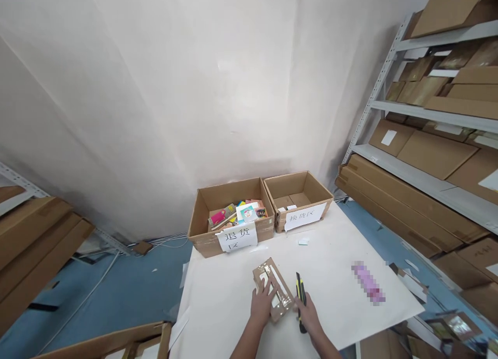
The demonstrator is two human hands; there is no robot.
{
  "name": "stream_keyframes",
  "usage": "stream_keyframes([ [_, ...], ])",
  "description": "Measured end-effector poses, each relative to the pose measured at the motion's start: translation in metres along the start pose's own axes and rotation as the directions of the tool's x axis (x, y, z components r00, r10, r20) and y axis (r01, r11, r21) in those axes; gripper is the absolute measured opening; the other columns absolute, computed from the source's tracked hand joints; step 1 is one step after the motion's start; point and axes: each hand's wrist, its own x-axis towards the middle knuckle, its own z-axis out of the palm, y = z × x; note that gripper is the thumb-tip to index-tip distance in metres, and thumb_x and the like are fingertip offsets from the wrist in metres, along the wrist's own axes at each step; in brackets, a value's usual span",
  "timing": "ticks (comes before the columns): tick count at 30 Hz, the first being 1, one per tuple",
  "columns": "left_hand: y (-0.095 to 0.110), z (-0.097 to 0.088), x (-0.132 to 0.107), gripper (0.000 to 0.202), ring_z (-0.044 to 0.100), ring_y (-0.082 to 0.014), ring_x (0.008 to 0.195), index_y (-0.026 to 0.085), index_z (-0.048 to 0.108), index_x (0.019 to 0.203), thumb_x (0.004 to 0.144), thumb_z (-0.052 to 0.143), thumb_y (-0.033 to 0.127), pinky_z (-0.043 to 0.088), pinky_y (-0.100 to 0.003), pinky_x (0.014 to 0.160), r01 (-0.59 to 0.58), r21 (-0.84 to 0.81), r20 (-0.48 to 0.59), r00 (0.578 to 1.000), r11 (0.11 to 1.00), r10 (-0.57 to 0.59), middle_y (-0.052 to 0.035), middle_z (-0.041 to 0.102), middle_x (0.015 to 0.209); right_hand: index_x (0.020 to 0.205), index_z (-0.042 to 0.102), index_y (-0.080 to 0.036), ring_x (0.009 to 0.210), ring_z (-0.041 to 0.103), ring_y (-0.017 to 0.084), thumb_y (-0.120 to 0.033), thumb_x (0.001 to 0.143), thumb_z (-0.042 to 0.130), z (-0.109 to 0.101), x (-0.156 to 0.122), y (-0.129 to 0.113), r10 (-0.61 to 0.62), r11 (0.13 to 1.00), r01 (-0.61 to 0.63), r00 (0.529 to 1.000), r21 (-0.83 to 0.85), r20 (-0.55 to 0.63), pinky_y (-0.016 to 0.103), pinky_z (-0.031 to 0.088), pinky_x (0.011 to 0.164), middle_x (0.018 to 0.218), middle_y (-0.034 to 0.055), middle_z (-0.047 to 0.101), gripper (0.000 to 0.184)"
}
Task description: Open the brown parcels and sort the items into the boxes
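Note:
On the white table point(330, 265) lies a small flat cardboard parcel point(272, 289) with clear tape on it. My left hand point(261, 303) rests flat on the parcel's left side, fingers stretched out. My right hand point(308, 312) sits just right of the parcel, curled around the handle of a yellow-and-black utility knife point(300, 297) that points away from me.
Two open cardboard boxes with paper labels stand at the table's far edge: the left box point(229, 216) holds several colourful items, the right box point(298, 195) smaller cartons. A pink object point(368, 282) lies to the right. Metal shelving point(428, 141) with flat cartons stands right; stacked cartons point(35, 239) left.

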Motion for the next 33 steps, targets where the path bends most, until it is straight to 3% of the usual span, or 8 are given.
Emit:
stream_keyframes([
  [3,0.020,0.007,0.010,0.068,0.044,-0.0391,0.145,0.034,0.045,0.159,0.092,0.057,0.026,0.037,-0.060,0.115,0.165,0.051,-0.091,0.983,0.985,-0.160,-0.0138,0.050,0.159,0.090,0.048,-0.026,0.042,0.062,0.017,-0.070,0.067,0.059,-0.010,-0.013,0.017,0.073,0.997,-0.073,0.997,0.030,-0.004,0.027,0.038,0.039,0.087,0.0029,0.068,0.051],
  [6,0.035,0.002,0.007,0.067,0.050,-0.0394,0.140,0.016,0.045,0.159,0.094,0.056,0.028,0.043,-0.055,0.110,0.281,0.047,-0.128,0.953,0.959,-0.273,-0.0241,0.058,0.148,0.101,0.049,-0.024,0.033,0.055,0.013,-0.060,0.074,0.057,-0.027,-0.021,0.004,0.088,0.994,-0.088,0.996,-0.065,-0.009,0.025,0.034,0.035,0.085,0.0010,0.069,0.046],
  [9,0.027,-0.001,-0.001,0.073,0.034,-0.0410,0.152,0.020,0.043,0.160,0.092,0.063,0.038,0.037,-0.056,0.117,0.187,0.035,-0.129,0.975,0.982,-0.181,-0.0182,0.039,0.166,0.132,0.046,-0.023,0.040,0.059,0.013,-0.046,0.084,0.056,-0.043,-0.024,-0.024,0.040,0.977,-0.041,0.999,-0.210,-0.009,0.025,0.045,0.044,0.089,-0.0001,0.071,0.055],
  [12,0.005,0.007,-0.004,0.072,0.017,-0.0359,0.161,0.030,0.033,0.164,0.097,0.056,0.045,0.028,-0.056,0.125,0.065,0.004,-0.108,0.992,0.998,-0.064,-0.0075,0.022,0.175,0.156,0.030,-0.025,0.049,0.063,0.012,-0.034,0.094,0.048,-0.046,-0.024,-0.043,-0.042,0.919,0.073,0.995,-0.386,0.089,0.028,0.057,0.065,0.095,-0.0001,0.073,0.065],
  [14,-0.004,0.013,-0.003,0.071,0.015,-0.0344,0.161,0.032,0.031,0.165,0.099,0.053,0.046,0.026,-0.056,0.126,0.049,-0.009,-0.097,0.994,0.999,-0.050,-0.0056,0.020,0.175,0.160,0.027,-0.026,0.056,0.067,0.014,-0.028,0.099,0.042,-0.040,-0.023,-0.049,-0.043,0.849,0.117,0.987,-0.516,0.154,0.029,0.057,0.073,0.099,0.0011,0.075,0.063],
  [19,-0.003,0.020,0.003,0.071,0.015,-0.0339,0.162,0.030,0.032,0.165,0.100,0.054,0.047,0.027,-0.056,0.127,0.080,-0.039,-0.102,0.991,0.996,-0.083,-0.0057,0.020,0.175,0.159,0.036,-0.026,0.105,0.072,0.022,-0.017,0.100,0.042,-0.009,-0.017,-0.058,-0.038,0.615,0.164,0.983,-0.772,0.179,0.029,0.051,0.090,0.122,0.0072,0.074,0.060],
  [25,0.000,0.025,0.008,0.068,0.013,-0.0333,0.162,0.028,0.035,0.164,0.101,0.052,0.048,0.027,-0.055,0.127,0.092,-0.061,-0.105,0.990,0.994,-0.098,-0.0052,0.016,0.175,0.161,0.035,-0.024,0.110,0.070,0.028,-0.014,0.098,0.051,0.004,-0.009,-0.071,0.045,0.407,0.143,0.983,-0.902,0.176,0.032,0.048,0.089,0.119,0.0150,0.073,0.065],
  [33,0.003,0.030,0.007,0.071,0.015,-0.0357,0.161,0.028,0.032,0.165,0.102,0.045,0.059,0.025,-0.058,0.127,0.093,-0.066,-0.144,0.984,0.993,-0.102,-0.0068,0.020,0.175,0.152,0.044,-0.024,0.097,0.074,0.028,-0.016,0.090,0.063,-0.006,-0.020,-0.070,0.139,0.454,0.104,0.973,-0.885,0.186,0.032,0.052,0.078,0.110,0.0145,0.075,0.066],
])
